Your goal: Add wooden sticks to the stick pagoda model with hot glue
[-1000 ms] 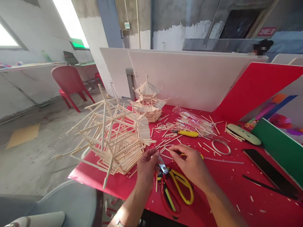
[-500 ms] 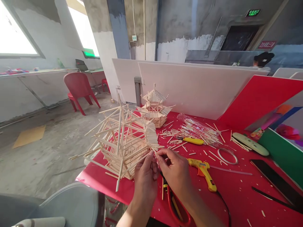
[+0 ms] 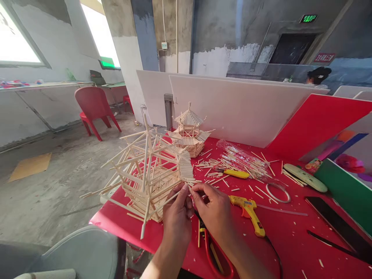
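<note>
A pavilion model of thin wooden sticks (image 3: pixel 148 170) stands at the table's left edge, its roof partly covered with short slats. My left hand (image 3: pixel 178 213) is closed at its near right corner, thumb and fingers pinching the end of a roof beam. Right beside it, my right hand (image 3: pixel 213 205) pinches a small wooden stick against the same corner; the fingertips of both hands nearly touch and partly hide the stick. Red-handled pliers (image 3: pixel 207 248) lie under my right wrist. A yellow glue gun (image 3: pixel 250 213) rests just right of that hand.
A smaller stick pagoda (image 3: pixel 190 133) stands behind. Loose sticks (image 3: pixel 244 161), a yellow utility knife (image 3: pixel 235 173), a tape ring (image 3: pixel 278 192) and a dark phone (image 3: pixel 334 219) lie on the red table (image 3: pixel 279 248). White boards (image 3: pixel 232 112) line the back. A person (image 3: pixel 318 77) is beyond them.
Both hands stay at the same roof corner with barely any finger movement. The view has shifted very slightly.
</note>
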`<state>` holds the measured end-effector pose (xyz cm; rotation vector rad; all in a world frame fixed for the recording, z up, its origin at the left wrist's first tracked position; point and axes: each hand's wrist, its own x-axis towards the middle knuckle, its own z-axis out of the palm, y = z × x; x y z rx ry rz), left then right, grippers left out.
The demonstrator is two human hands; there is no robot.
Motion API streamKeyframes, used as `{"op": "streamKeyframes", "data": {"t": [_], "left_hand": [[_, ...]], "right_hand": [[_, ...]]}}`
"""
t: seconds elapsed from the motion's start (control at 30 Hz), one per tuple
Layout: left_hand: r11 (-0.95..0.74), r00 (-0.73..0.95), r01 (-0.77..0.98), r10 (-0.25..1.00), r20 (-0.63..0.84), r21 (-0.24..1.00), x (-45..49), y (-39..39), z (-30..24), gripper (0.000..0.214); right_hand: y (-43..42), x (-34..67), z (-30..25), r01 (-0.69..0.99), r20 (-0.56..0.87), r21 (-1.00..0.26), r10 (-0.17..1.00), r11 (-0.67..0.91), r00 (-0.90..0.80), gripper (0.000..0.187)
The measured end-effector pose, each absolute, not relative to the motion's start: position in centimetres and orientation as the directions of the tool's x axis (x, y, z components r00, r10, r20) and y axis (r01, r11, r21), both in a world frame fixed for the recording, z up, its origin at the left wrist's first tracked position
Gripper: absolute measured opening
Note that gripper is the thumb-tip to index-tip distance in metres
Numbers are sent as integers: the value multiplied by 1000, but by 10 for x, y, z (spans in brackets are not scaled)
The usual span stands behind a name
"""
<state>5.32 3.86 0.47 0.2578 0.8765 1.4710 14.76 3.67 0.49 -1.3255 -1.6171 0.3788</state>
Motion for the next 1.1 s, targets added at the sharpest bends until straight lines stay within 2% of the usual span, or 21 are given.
{"op": "streamKeyframes", "data": {"t": [0.37,0.6,1.1], "left_hand": [[150,-164,-710,915,-369,688,50,41,10,41],[134,-176,-672,927,-332,728,48,43,8,37],[124,-197,-668,921,-335,734,50,42,10,36]], "right_hand": [[38,150,4,572,542,-707,838,415,62,7],[39,151,0,557,540,-717,839,418,66,5],[40,155,0,582,548,-701,834,412,69,5]]}}
